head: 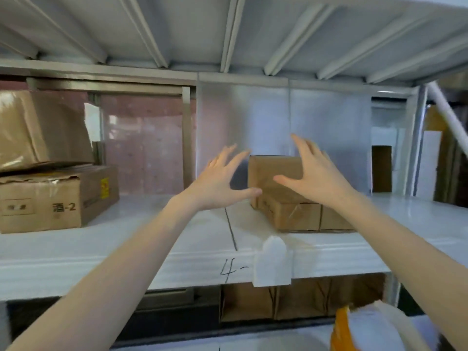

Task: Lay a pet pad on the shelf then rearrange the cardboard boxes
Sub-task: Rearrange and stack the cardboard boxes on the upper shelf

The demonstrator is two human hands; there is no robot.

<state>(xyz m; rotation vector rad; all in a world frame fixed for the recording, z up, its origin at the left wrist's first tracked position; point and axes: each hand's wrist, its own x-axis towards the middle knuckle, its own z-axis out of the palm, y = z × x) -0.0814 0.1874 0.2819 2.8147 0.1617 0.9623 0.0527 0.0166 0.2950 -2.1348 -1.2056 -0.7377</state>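
Note:
A white pet pad [177, 239] covers the shelf, its front edge hanging over the shelf lip. A small cardboard box [273, 173] stands on top of a flat cardboard box [296, 215] at the middle right of the shelf. My left hand [217, 183] is spread open just left of the small box, its thumb near the box's lower corner. My right hand [314, 173] is open in front of the box's right side. Neither hand grips anything. Two larger cardboard boxes are stacked at the left: a lower one [50, 201] with printed marks and a tilted upper one [43, 127].
A metal shelf deck [228, 29] with ribs runs close overhead. A shiny back panel [291, 122] closes the shelf behind the boxes. More cardboard boxes [291, 302] sit on the level below. An orange and white package [367, 330] lies at the lower right.

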